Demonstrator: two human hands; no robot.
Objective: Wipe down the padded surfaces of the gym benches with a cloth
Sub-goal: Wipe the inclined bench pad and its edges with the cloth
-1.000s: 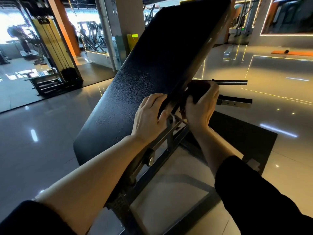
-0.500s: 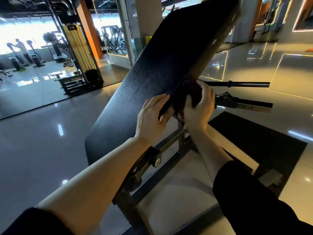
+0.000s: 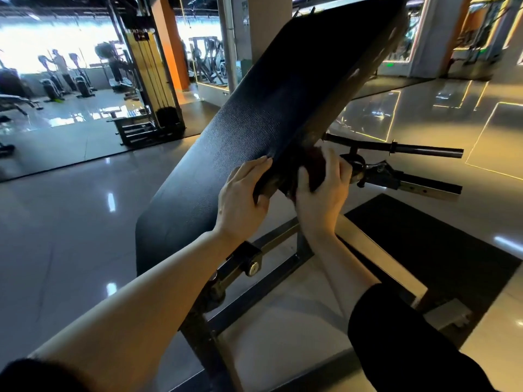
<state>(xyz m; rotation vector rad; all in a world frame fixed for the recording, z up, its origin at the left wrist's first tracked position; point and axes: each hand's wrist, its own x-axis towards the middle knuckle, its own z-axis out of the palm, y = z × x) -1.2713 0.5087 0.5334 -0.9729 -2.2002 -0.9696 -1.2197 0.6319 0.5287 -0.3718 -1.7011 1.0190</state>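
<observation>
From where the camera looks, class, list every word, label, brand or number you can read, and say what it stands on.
None can be read.
Dark plate atop the yellow weight-stack machine: too blurred.
Notice on the grey pillar: too small.
Green lit sign on the far wall: blurred.
Black padded bench: no marking visible.

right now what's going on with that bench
A person is wiping the long black padded bench pad, which is tilted up on its metal frame. The left hand grips the pad's right edge, fingers on top and thumb underneath. The right hand presses a dark reddish cloth against the side of that same edge, just beside the left hand. The rest of the pad shows no cloth on it.
</observation>
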